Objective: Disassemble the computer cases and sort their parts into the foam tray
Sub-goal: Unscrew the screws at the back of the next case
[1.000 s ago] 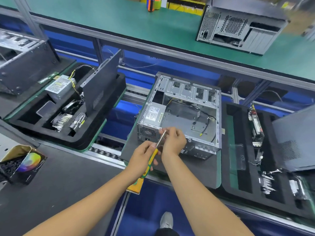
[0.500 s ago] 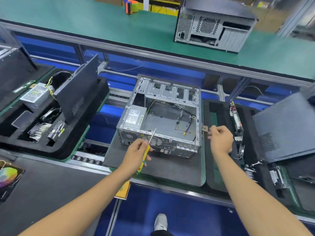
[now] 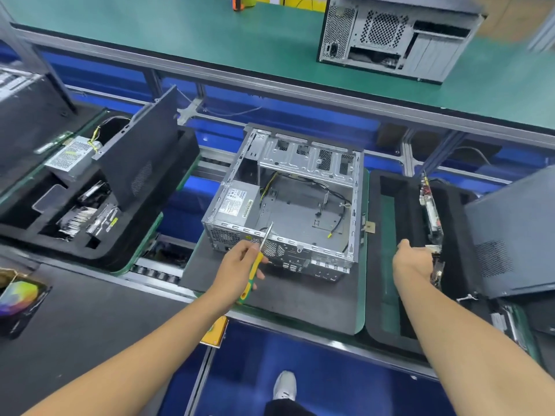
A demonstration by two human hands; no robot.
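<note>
Open case (image 3: 288, 205) on mat, centre. Left hand (image 3: 240, 265): fingers clamped on screwdriver (image 3: 255, 265) at case front. Right hand (image 3: 413, 261): over foam tray (image 3: 378, 265), right of case; finger state cannot tell.

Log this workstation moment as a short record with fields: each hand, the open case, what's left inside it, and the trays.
left hand: holds screwdriver, shaft up over the case's near edge
right hand: over right foam tray; whether it holds anything is unclear
open case: lying on a dark mat, side panel off
inside: power supply, loose cables
left foam tray: another power supply, small parts, a leaning panel
</note>
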